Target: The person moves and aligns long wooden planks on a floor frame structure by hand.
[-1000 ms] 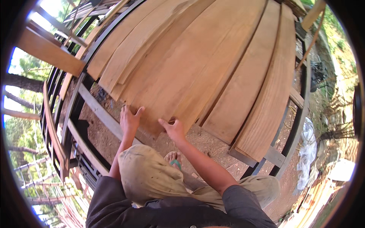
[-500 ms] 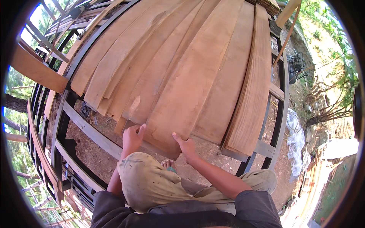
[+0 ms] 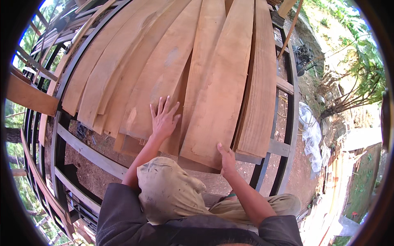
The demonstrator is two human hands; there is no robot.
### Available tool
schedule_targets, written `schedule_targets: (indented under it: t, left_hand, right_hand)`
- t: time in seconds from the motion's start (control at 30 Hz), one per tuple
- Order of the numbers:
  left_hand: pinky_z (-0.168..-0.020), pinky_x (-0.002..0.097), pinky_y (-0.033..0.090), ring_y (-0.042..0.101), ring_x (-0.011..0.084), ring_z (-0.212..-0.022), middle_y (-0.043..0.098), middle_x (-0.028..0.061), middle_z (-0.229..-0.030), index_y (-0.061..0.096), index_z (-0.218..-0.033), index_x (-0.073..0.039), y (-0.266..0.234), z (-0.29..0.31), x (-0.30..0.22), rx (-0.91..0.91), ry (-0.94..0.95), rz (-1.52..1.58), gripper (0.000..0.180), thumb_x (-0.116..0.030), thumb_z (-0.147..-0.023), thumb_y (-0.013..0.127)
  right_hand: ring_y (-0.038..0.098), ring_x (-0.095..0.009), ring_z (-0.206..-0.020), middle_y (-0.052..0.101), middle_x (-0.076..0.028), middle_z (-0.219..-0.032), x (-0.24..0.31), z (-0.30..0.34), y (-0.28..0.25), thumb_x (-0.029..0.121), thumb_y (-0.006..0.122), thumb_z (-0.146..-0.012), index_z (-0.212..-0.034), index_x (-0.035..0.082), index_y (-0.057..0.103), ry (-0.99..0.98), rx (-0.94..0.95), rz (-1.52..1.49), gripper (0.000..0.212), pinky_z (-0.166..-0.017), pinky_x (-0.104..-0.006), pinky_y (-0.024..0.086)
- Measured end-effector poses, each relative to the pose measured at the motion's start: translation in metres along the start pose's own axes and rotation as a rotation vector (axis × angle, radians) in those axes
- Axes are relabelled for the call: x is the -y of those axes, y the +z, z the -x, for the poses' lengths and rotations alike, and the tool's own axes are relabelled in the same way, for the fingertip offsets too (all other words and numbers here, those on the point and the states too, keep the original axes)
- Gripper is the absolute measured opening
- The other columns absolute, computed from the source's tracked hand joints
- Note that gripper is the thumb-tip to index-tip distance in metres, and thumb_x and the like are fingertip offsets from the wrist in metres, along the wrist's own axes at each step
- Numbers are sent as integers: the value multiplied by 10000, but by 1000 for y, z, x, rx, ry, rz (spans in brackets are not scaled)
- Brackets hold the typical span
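Several wide brown wooden planks lie side by side, partly overlapping. My left hand rests with spread fingers at the right edge of a broad plank that bears a pale scuff. My right hand is closed on the near right corner of another wooden plank, thumb on top and fingers hidden underneath. Between these two, a narrower plank shows, with a dark gap along its left side. Right of the gripped plank is a stack of planks with a striped grain.
A black metal frame with grey wooden crossbars supports the planks. A curved board juts in at the left. Crumpled clear plastic sheeting lies on the ground at right, near leafy plants. My bent knee is close to the plank ends.
The gripped plank has shifted right, uncovering a narrower plank and a gap. My left hand has let go of its near end and moved forward onto the plank at left.
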State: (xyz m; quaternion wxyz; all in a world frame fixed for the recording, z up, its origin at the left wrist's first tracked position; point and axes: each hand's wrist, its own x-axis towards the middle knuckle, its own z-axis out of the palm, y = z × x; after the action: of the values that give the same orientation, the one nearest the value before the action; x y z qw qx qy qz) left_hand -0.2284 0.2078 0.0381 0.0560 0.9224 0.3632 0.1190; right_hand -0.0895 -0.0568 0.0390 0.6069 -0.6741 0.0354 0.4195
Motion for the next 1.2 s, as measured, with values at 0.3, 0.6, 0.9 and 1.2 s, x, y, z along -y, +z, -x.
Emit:
schedule_targets:
  t: [0.3, 0.6, 0.9, 1.2]
  left_hand:
    - [-1109, 393, 391, 521, 344, -1312, 611, 180, -1353, 636, -1278, -27, -16, 0, -19, 306, -419, 718, 410, -329, -1008, 571]
    - [-752, 305, 533, 671, 139, -796, 727, 54, -937, 681, -1114, 32, 23, 27, -67, 425, -795, 1798, 438, -387, -1041, 578]
    - [-504, 295, 263, 325, 41, -606, 388, -96, -657, 506, -684, -137, -12, 28, -9, 169, -719, 1205, 402, -329, -1013, 635]
    - [-668, 348, 440, 506, 139, -721, 597, 38, -741, 692, -977, 35, -124, 8, 145, 171, -609, 671, 387, -349, -994, 645]
  right_hand:
    - [544, -196, -1222, 629, -93, -1302, 37, 13, -18, 311, 746, -935, -1333, -15, 569, 74, -85, -16, 545, -1078, -351, 386]
    - [544, -190, -1206, 625, -119, -1281, 18, 9, -11, 290, 713, -966, -1293, -17, 563, -65, -51, -62, 472, -1063, -334, 398]
    - [568, -149, -1040, 656, -96, -1108, 14, 13, -3, 265, 713, -965, -1192, -48, 590, -131, -62, -6, 405, -956, -313, 437]
    - [603, -311, -1114, 641, -208, -1204, 13, -5, -39, 285, 628, -985, -1257, -89, 566, -48, -248, 427, 466, -955, -401, 454]
